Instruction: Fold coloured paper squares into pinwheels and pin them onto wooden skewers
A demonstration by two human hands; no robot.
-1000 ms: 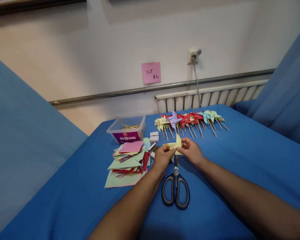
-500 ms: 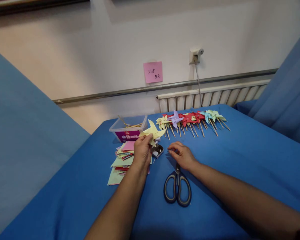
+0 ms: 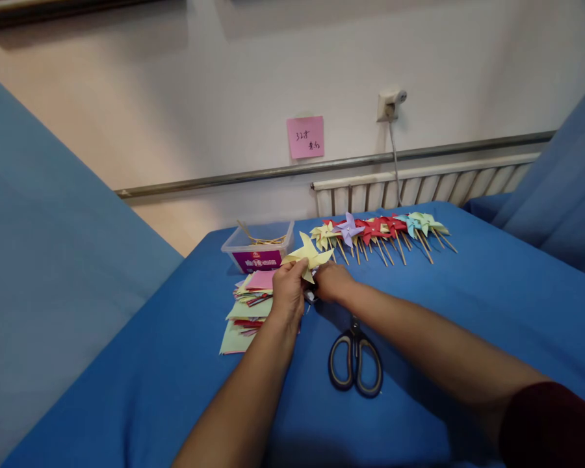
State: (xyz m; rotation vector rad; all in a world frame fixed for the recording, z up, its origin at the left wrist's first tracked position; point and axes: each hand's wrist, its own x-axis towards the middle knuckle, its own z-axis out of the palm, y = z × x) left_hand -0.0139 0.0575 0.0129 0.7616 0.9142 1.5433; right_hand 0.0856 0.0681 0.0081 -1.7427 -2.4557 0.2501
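Observation:
A pale yellow paper pinwheel (image 3: 308,255) is pinched in my left hand (image 3: 288,286), its folded blades pointing outward and no stick visible on it. Just right of it, my right hand (image 3: 332,282) reaches down over a small box (image 3: 311,297) of metal bits; its fingers are hidden there. Scissors (image 3: 355,359) with dark handles lie on the blue cloth below my right hand. Left of my left hand sit stacks of coloured paper (image 3: 246,309) in green, pink, yellow and red.
Behind the paper stands a clear plastic tub (image 3: 259,250) with thin wooden sticks (image 3: 268,240) inside. A row of finished-looking pinwheels on sticks (image 3: 374,231) lies along the table's back. A radiator (image 3: 419,185) and a pink note (image 3: 305,137) are at the wall; blue curtains hang on both sides.
My right hand has moved left and forward, from beside the small box to over it. My left hand still holds the yellow pinwheel. The view has shifted slightly.

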